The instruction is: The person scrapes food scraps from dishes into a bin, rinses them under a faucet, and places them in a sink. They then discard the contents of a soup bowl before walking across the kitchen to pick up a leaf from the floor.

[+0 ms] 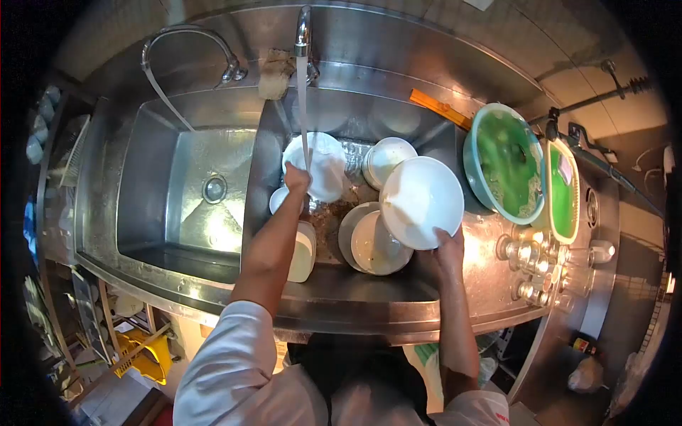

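Note:
Under the running water of the middle faucet point(303, 42), my left hand point(297, 176) is closed on the near edge of a white dish point(323, 170); whether it is a plate or a bowl is hard to tell. My right hand point(448, 248) grips the rim of a large white bowl point(426, 192), tilted above the right side of the sink basin point(334, 284). Below it in the basin are nested white bowls point(380, 245), and behind stands a stack of smaller bowls point(393, 151). A small white bowl point(278, 200) and a pale oblong dish point(302, 257) lie beside my left forearm.
A blue basin point(470, 167) of green soapy liquid stands right of the sink, with a pale tray point(574, 206) beside it. Several glasses point(529, 255) lie near the right counter edge. A second basin point(149, 206) is left, under another running faucet point(192, 30).

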`<state>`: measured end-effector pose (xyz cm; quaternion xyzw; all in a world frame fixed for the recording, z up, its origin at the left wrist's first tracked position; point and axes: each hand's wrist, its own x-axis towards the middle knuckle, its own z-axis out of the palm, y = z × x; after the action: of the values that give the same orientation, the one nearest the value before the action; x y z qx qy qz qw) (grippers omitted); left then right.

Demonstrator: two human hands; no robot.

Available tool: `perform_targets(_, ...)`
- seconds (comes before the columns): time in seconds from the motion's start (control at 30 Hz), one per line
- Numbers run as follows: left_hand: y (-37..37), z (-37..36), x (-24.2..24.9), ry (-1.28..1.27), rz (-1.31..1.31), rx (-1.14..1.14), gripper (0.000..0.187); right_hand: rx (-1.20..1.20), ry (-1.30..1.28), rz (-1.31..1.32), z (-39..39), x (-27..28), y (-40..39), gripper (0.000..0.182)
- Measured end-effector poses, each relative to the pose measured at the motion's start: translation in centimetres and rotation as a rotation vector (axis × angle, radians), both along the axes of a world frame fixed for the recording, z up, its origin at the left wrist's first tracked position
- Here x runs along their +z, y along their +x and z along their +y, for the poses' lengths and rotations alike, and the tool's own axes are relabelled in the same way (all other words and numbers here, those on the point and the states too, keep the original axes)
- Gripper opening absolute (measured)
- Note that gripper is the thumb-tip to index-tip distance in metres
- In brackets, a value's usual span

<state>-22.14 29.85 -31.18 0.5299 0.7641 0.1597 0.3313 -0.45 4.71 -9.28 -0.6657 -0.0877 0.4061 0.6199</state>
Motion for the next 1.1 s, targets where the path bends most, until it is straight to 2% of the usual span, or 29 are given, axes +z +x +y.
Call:
perform_targets(0.03, 0.3, -0.8, -1.1, -0.11, -0.073, 0.05, 0.051, -0.009, 0.023, 0.032, 1.0, -0.3, -0.4, 0.049)
perform_targets(0.07, 0.5, -1.6, -2.4, -0.167, -0.126, 0.037, 0.053, 0.017, -0.067, 0.069, 1.8, 0.1, -0.9, 0.046)
perform_targets(0.13, 1.7, -3.2, -6.1, -0.226, -0.193, 0.027, 0.055, -0.024, -0.046, 0.099, 3.1, -1.1, -1.7, 0.045)
perform_targets(0.17, 2.6, -3.9, -9.1, -0.09, -0.182, 0.03, 0.051, -0.068, -0.016, 0.136, 3.5, -1.7, -1.8, 0.045)
perform_targets(0.2, 3.7, -4.2, -9.9, 0.043, -0.169, 0.036, 0.047, -0.01, -0.044, 0.111, 3.7, -1.7, -1.8, 0.044)
perform_targets(0.23, 4.7, -3.9, -10.7, 0.033, -0.178, 0.039, 0.047, -0.008, -0.054, 0.101, 3.5, -2.4, -1.6, 0.044)
perform_targets(0.3, 6.8, -3.9, -8.6, -0.228, -0.383, 0.113, 0.039, 0.009, -0.053, 0.081, 2.4, -3.7, -1.1, 0.046)
perform_targets(0.43, 10.4, -3.6, -8.5, -0.176, -0.408, 0.184, 0.032, -0.104, -0.17, 0.067, 1.5, -3.2, -1.5, 0.054)
perform_targets(0.47, 10.2, -3.5, -8.6, -0.143, -0.473, 0.177, 0.029, -0.063, -0.223, 0.096, 0.8, -3.4, -1.0, 0.055)
perform_targets(0.53, 10.5, -3.4, -9.5, -0.112, -0.528, 0.168, 0.025, -0.147, -0.219, 0.111, 0.2, -4.3, -1.2, 0.051)
perform_targets(0.57, 11.3, -3.4, -11.8, -0.088, -0.541, 0.231, 0.023, -0.23, -0.207, 0.123, 0.1, -4.7, -1.3, 0.047)
perform_targets(0.63, 13.9, -4.0, -18.7, -0.074, -0.548, 0.297, 0.02, -0.209, -0.227, 0.147, -0.6, -5.5, -1.1, 0.047)
perform_targets(0.67, 16.3, -3.7, -23.3, 0.025, -0.952, 0.489, 0.024, -0.206, -0.232, 0.162, -0.6, -5.8, -1.1, 0.047)
perform_targets(0.73, 17.3, -3.9, -17.1, -0.259, -0.56, 0.264, 0.055, -0.216, -0.244, 0.168, -0.7, -6.1, -1.2, 0.047)
perform_targets(0.77, 17.8, -3.8, -15.2, -0.27, -0.564, 0.259, 0.055, -0.224, -0.219, 0.147, -0.8, -6.2, -1.3, 0.047)
perform_targets(0.83, 18.9, -3.7, -14.3, -0.36, -0.826, 0.584, 0.079, -0.245, -0.196, 0.123, -0.8, -6.6, -1.2, 0.048)
perform_targets(0.9, 20.5, -3.5, -25.2, -0.474, -1.173, 0.506, 0.087, -0.237, -0.225, 0.111, -0.5, -7.0, -0.9, 0.047)
perform_targets(0.97, 22.3, -3.6, -22.3, -0.511, -1.472, 0.303, 0.093, -0.241, -0.231, 0.099, -0.1, -7.1, -0.8, 0.047)
perform_targets(1.0, 22.3, -3.4, -19.1, -0.525, -1.474, 0.303, 0.093, -0.236, -0.227, 0.087, 0.1, -7.1, -0.6, 0.047)
perform_targets(1.07, 21.3, -3.1, -13.1, -0.818, -1.58, 0.417, 0.084, -0.224, -0.237, 0.073, 0.0, -7.6, -0.2, 0.048)
perform_targets(1.1, 20.5, -2.5, -11.7, -0.856, -1.594, 0.392, 0.081, -0.2, -0.215, 0.066, 0.8, -8.1, 0.0, 0.048)
